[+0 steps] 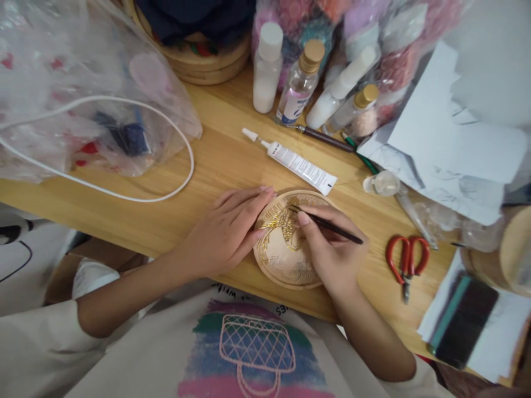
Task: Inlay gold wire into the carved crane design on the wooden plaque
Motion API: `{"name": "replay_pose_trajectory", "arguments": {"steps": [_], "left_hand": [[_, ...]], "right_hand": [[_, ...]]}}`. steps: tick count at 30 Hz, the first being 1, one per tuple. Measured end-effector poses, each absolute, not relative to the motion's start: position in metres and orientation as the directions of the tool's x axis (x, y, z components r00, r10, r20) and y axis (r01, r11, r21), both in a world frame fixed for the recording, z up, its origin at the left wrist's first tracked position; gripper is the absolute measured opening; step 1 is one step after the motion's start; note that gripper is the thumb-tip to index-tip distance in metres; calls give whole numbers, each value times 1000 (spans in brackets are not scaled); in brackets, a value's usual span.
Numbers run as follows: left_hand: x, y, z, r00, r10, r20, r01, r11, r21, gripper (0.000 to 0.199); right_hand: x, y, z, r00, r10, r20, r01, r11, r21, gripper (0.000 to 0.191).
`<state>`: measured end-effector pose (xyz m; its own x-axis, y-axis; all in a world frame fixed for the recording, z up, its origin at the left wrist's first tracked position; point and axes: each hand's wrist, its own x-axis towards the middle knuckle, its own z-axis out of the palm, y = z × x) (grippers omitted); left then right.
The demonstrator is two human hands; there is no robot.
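Note:
A round wooden disc [277, 266] lies at the table's front edge, bearing a gold wire pattern [286, 224] over fine drawn lines. My left hand [226, 232] rests against the disc's left rim, its fingers stretched out and the thumb touching the edge. In my right hand [338, 249] is a pair of slim black tweezers [334, 225], pinched between thumb and fingers. Their tips meet the upper middle of the gold pattern; whether they grip a piece of wire is too small to tell. Just behind the disc lies a white glue tube [302, 167] with its nozzle pointing left.
Several bottles, one a clear bottle [299, 83], stand at the back. Red-handled pliers [407, 260] and a dark phone [467, 320] lie right. Papers [460, 132] cover the back right. A plastic bag [99, 110] and white cable [193, 160] occupy the left.

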<state>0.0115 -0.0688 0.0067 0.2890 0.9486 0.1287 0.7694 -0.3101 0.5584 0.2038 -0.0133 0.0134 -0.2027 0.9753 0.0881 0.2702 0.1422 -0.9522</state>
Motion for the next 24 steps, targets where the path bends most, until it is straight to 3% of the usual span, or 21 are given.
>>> {"name": "replay_pose_trajectory", "arguments": {"steps": [6,15,24], "left_hand": [[12,-70,3,289,946,149,785,-323,528,51],[12,-71,0,289,930,228,802,-365,472,49],[10,-75,1,353,882,313,811,-455,368,46]], "right_hand": [[214,-6,22,-31,994,106,234,111,-966,8],[209,23,24,-440,876,200,294,351,-889,6],[212,13,9,-410,903,130,288,263,-921,3]]}}
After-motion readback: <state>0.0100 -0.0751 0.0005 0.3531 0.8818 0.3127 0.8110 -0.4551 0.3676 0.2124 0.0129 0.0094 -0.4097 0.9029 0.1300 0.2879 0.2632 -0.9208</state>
